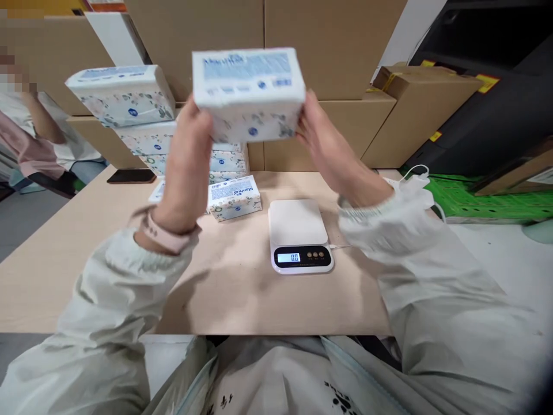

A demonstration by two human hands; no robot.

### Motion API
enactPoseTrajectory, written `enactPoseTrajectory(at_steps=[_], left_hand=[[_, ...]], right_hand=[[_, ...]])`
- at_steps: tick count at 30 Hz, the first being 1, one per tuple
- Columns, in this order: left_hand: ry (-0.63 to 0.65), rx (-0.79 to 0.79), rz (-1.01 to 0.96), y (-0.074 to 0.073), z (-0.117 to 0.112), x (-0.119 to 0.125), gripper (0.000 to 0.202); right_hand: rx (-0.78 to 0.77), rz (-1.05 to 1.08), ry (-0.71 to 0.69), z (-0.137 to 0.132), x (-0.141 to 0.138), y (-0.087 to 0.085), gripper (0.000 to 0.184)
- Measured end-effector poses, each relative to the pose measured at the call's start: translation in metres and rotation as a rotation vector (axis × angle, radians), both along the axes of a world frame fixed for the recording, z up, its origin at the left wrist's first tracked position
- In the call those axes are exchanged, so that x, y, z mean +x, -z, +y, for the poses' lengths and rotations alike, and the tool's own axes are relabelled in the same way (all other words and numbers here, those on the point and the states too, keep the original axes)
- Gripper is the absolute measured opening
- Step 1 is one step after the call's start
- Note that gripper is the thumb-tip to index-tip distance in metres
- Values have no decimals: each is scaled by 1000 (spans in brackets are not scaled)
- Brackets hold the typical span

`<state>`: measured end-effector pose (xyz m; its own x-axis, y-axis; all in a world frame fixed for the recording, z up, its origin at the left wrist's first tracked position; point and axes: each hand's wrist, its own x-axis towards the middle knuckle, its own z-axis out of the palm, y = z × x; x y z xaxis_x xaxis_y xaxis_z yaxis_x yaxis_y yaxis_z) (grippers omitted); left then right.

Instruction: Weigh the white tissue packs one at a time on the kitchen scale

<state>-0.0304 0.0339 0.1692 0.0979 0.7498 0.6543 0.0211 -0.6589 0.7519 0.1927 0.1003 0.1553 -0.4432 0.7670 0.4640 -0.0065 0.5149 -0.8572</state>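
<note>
I hold a white tissue pack [248, 92] with blue print up in the air in front of me, gripped at both ends. My left hand [190, 153] clasps its left end and my right hand [322, 144] its right end. Below, on the wooden table [86, 259], a white kitchen scale [299, 233] stands bare, its display reading 0.0. Another tissue pack [234, 197] lies flat just left of the scale. Behind it rises a stack of similar packs [129, 101].
Cardboard boxes [337, 46] line the back wall, with more boxes [425, 86] at the right. A dark phone [131, 176] lies at the table's far left. A white cable [415, 173] trails right. Green crate [488, 199] at right; another person's sleeve [34, 150] at far left.
</note>
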Motion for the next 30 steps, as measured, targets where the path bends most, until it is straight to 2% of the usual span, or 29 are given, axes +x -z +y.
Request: enactPoseTrajectory(at_steps=[2,5,7,9,12,18,20,22,25,28,30], left_hand=[[57,-73,-5,22,-33,24,52],[121,-238,11,61,-63,45,58],[160,-324,32,84,-73,52,59],[182,-387,39,101,-78,55,60],[189,-451,37,119,-82,59,63],[192,-510,-3,142,-85,62,66],[162,-527,-29,149,-84,59,64],[73,-524,-61,156,-83,52,62],[-41,-469,-91,165,-82,40,61],[-55,-456,-110,171,-82,31,60],[-50,-468,-136,173,-83,29,58]], right_hand=[[-18,26,14,-41,36,26,62],[-162,-11,86,-92,70,71,64],[-246,-25,112,-111,81,94,65],[-287,-31,115,-119,88,110,67],[-316,-61,87,-119,95,122,69],[-327,-51,57,-111,101,140,67],[-329,-36,179,-112,103,148,66],[-310,8,372,-113,106,154,67],[-213,105,605,-115,110,159,67],[-139,162,702,-114,112,161,63],[-135,166,707,-113,112,161,59]])
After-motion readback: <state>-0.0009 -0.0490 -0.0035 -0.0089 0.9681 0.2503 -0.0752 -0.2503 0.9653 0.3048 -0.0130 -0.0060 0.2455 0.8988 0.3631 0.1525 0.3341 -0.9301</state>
